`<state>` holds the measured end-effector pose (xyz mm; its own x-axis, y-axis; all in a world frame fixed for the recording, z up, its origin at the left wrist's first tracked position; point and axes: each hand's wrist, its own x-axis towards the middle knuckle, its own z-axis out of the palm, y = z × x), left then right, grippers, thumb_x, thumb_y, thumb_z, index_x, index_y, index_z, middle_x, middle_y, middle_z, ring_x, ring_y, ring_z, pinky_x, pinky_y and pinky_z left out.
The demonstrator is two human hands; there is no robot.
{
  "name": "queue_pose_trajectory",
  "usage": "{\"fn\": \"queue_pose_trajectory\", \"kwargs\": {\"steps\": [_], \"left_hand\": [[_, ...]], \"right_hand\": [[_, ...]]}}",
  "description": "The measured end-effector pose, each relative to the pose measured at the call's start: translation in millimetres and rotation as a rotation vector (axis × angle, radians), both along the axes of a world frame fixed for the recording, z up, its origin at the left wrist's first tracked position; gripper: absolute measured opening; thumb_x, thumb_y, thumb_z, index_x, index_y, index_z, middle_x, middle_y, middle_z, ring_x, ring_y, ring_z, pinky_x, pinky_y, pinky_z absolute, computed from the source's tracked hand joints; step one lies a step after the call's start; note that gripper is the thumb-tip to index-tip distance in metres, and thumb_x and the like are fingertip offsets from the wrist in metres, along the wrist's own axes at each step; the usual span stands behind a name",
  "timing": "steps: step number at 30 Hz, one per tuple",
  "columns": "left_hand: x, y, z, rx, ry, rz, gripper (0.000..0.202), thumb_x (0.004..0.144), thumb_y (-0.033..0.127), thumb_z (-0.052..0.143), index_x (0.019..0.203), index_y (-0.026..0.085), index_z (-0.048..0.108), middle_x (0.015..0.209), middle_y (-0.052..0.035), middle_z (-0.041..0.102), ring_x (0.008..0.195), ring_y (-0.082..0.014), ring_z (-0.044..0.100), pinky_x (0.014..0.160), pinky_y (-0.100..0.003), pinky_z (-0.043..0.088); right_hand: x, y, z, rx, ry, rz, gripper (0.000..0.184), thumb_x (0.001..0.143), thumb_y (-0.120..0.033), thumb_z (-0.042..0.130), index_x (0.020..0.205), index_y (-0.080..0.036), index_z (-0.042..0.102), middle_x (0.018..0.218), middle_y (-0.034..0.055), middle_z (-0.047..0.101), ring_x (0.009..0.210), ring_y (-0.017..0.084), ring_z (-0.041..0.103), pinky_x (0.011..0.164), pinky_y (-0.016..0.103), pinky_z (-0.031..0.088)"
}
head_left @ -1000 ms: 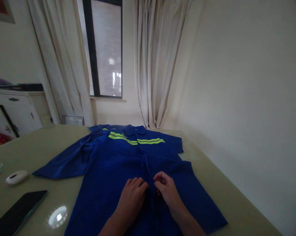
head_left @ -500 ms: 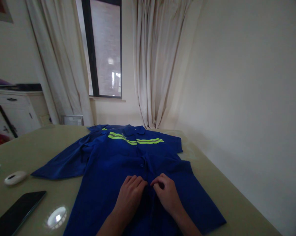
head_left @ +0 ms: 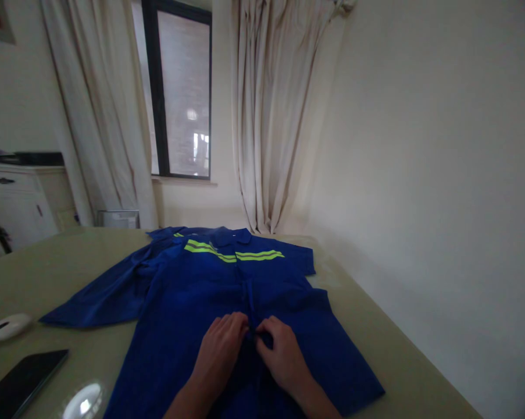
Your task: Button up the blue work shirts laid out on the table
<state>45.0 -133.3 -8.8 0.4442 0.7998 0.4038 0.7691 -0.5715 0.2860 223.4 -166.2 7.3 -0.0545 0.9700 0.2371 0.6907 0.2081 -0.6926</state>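
A blue work shirt (head_left: 175,317) with yellow-green reflective stripes across the chest lies spread front side up, its collar at the far end. Over the lower part of its front opening, my left hand (head_left: 222,343) pinches the cloth edge with bent fingers. Close beside it, my right hand (head_left: 284,352) grips the other side of the opening between thumb and forefinger. The fingertips of both hands nearly meet, and the cloth between them is raised in a small fold. Whatever button lies under the fingers is hidden.
The shirt rests on a greenish table (head_left: 92,244). At the left are a black phone (head_left: 24,381) and a white oval object (head_left: 9,327) with a dark slot. A wall (head_left: 419,203) runs along the right side; curtains (head_left: 266,116) hang behind the table.
My hands have drawn slightly closer together at the front opening, lifting the cloth there a little. The whole view has shifted, so everything appears a bit further left and lower.
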Motion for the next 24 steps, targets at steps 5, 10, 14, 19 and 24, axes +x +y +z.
{"fn": "queue_pose_trajectory", "kwargs": {"steps": [5, 10, 14, 19, 24], "left_hand": [[0.6, 0.0, -5.2, -0.132, -0.016, 0.061, 0.015, 0.1, 0.021, 0.052, 0.108, 0.024, 0.064, 0.107, -0.0033, 0.069, 0.098, -0.0221, 0.065, 0.088, -0.035, 0.046], [3.7, 0.1, -2.3, -0.249, 0.055, 0.026, 0.021, 0.099, 0.016, 0.048, 0.099, 0.024, 0.068, 0.112, -0.0045, 0.068, 0.107, -0.0229, 0.063, 0.1, -0.038, 0.043], [5.4, -0.8, -0.9, -0.258, -0.003, 0.01, 0.022, 0.097, 0.015, 0.048, 0.099, 0.023, 0.067, 0.107, -0.003, 0.067, 0.102, -0.0213, 0.062, 0.096, -0.036, 0.044], [8.8, -4.9, 0.5, -0.206, -0.025, 0.003, 0.021, 0.096, 0.011, 0.049, 0.095, 0.023, 0.067, 0.102, -0.002, 0.068, 0.095, -0.0207, 0.062, 0.085, -0.033, 0.045], [10.6, -9.0, 1.3, -0.122, -0.051, -0.011, 0.022, 0.099, 0.01, 0.047, 0.096, 0.023, 0.064, 0.097, -0.0007, 0.07, 0.093, -0.0208, 0.063, 0.087, -0.036, 0.045]], "right_hand": [[2.5, 4.3, -5.9, 0.002, -0.01, -0.063, 0.011, 0.091, -0.026, 0.06, 0.086, -0.02, 0.068, 0.086, 0.0026, 0.071, 0.083, 0.02, 0.066, 0.076, 0.028, 0.042], [2.9, 8.1, -11.0, -0.002, 0.019, -0.079, 0.012, 0.091, -0.026, 0.058, 0.085, -0.02, 0.066, 0.085, 0.0027, 0.071, 0.082, 0.019, 0.066, 0.075, 0.028, 0.043], [-0.9, 6.8, -10.7, 0.026, 0.066, -0.037, 0.012, 0.087, -0.018, 0.059, 0.092, -0.021, 0.069, 0.093, 0.0031, 0.073, 0.09, 0.02, 0.068, 0.083, 0.027, 0.045], [-3.3, 5.0, -9.1, 0.024, 0.049, -0.022, 0.015, 0.088, -0.018, 0.058, 0.095, -0.021, 0.071, 0.097, 0.0047, 0.073, 0.095, 0.022, 0.068, 0.086, 0.029, 0.046], [-1.8, 5.2, -9.1, 0.052, -0.002, -0.054, 0.015, 0.089, -0.018, 0.055, 0.095, -0.022, 0.068, 0.097, 0.0049, 0.072, 0.094, 0.021, 0.068, 0.085, 0.029, 0.046]]}}
